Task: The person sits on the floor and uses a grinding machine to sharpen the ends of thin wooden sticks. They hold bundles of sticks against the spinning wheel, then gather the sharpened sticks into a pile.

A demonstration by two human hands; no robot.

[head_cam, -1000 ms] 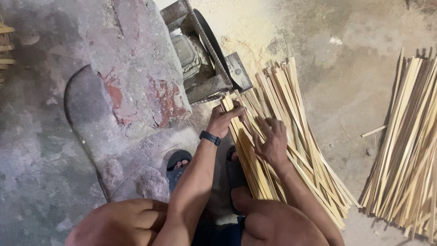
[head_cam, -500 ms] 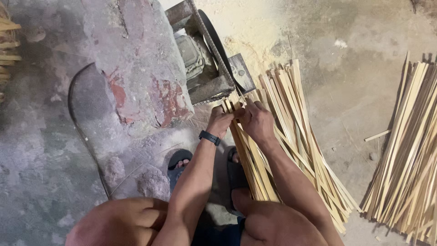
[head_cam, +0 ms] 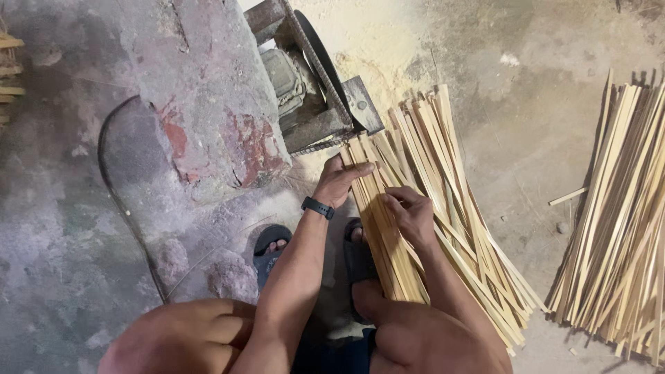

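Bamboo strips [head_cam: 443, 208] in two piles; both hands [head_cam: 339, 181] [head_cam: 414, 216] touch one.

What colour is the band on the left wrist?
Black. The wrist band sits just behind the left hand, which rests on the pale bamboo strips; the head view shows it.

We're looking straight down at our own arms here; both are reaching forward from between our bare knees, forearms running nearly side by side; the left hand [head_cam: 339, 181] is stretching furthest out, palm down, fingers loosely extended and pointing up-right, with a dark band sitting on that wrist; the right hand [head_cam: 410, 216] is sitting a bit closer to us and just to the right, knuckles up, fingers curling inward toward the left hand; the two hands are staying near each other but not touching.
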